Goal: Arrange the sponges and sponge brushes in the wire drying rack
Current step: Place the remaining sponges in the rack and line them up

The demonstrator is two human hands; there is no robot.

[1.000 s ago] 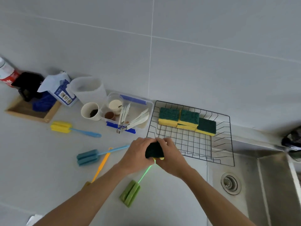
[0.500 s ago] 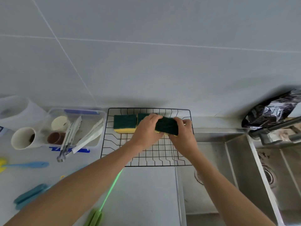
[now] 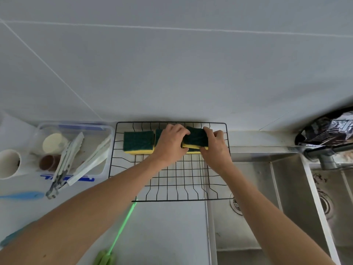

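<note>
Your head camera looks down on a pale counter against a grey tiled wall, with a steel sink (image 3: 248, 222) to your right. A black wire drying rack (image 3: 172, 180) sits against the wall in the middle, its right edge reaching over the sink's rim.

Both your arms reach forward into the rack. Your left hand (image 3: 170, 145) and your right hand (image 3: 215, 148) together grasp a sponge (image 3: 196, 139), dark green on top and yellow underneath, one hand curled round each end. You hold it at the back right of the rack, slightly tilted; whether it already touches the wires cannot be told.

At the back left of the rack a second sponge (image 3: 138, 142) of the same kind lies flat, green side up. Between it and your left hand, the edge of a third sponge (image 3: 158, 136) shows, mostly hidden by your fingers.

On the counter in front of the rack lies a green sponge brush (image 3: 122, 228); its thin handle runs from the rack's front edge towards you, and its foam head sits at the bottom of the view. At the far left edge a blue brush handle (image 3: 21, 195) lies on the counter, blurred.

Left of the rack stands a clear plastic container (image 3: 107, 131) holding white tongs (image 3: 65, 161), a small brown cup (image 3: 47, 162) and a pale round lid or cup. A white mug (image 3: 8, 163) stands further left. At the right, a tap (image 3: 324, 152) crosses above the sink, with a crumpled dark foil bag (image 3: 328, 131) behind it
</note>
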